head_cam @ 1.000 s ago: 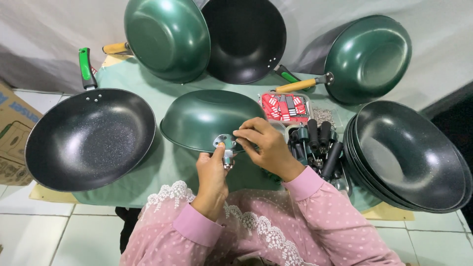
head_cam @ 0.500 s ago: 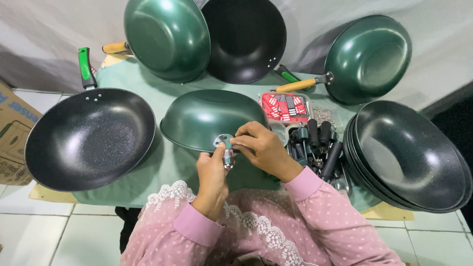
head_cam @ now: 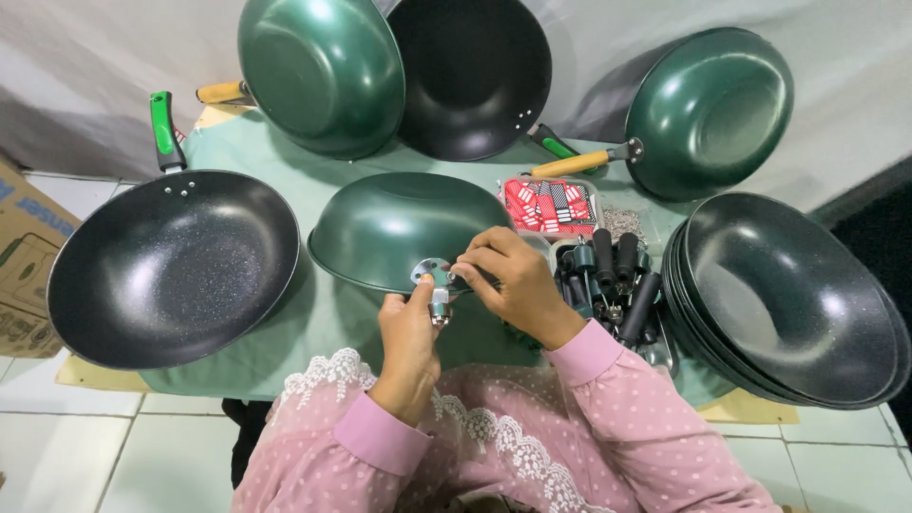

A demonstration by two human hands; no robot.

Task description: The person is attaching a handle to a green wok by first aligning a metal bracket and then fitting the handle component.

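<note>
A green wok (head_cam: 399, 223) lies upside down on the green mat in front of me, without a handle. My left hand (head_cam: 410, 328) pinches a small metal bracket (head_cam: 432, 277) with a stubby bolt against the wok's near rim. My right hand (head_cam: 508, 280) closes its fingers on the same bracket from the right, touching the rim. Both arms wear pink dotted sleeves with lace trim.
A black wok with a green handle (head_cam: 171, 266) sits at left. Two green woks (head_cam: 318, 71) (head_cam: 708, 109) and a black one (head_cam: 470, 71) lean at the back. A stack of black woks (head_cam: 798, 299) stands at right, beside black handles (head_cam: 613, 280), a red-packet tray (head_cam: 551, 204) and a cardboard box (head_cam: 24, 256).
Both hands stay at the wok's near rim; the fingers shift slightly around the bracket. Nothing else has moved.
</note>
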